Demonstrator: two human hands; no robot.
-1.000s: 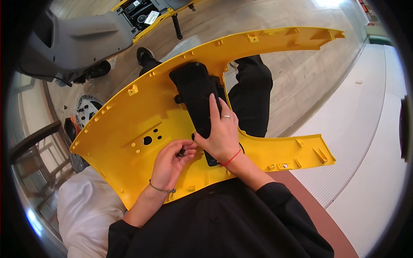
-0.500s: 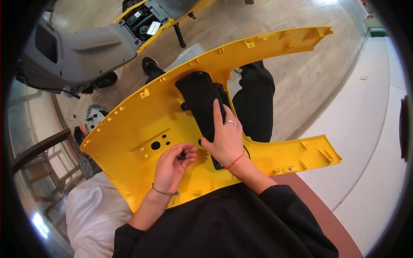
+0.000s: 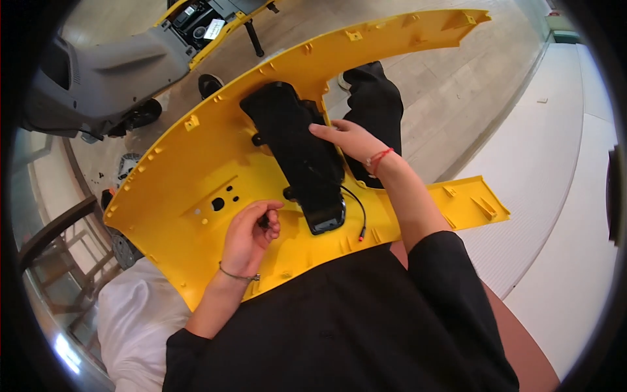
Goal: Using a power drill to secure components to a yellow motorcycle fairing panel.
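Observation:
A yellow plastic body panel lies inner side up across my lap. An elongated black housing sits in it, with a thin cable ending in a red-tipped connector. My right hand grips the housing's upper right edge, thumb on its face, other fingers mostly hidden. My left hand, curled and closed around a small dark piece, is lower left of the housing, beside a group of holes in the panel.
A grey and yellow scooter stands on the wooden floor at upper left. My dark-trousered leg shows beyond the panel. A white curved surface runs along the right, a white cloth lies lower left, beside a dark railing.
My right hand has moved up along the housing to its upper right edge, uncovering the cable and lower end. The panel appears higher in view. My left hand stays curled.

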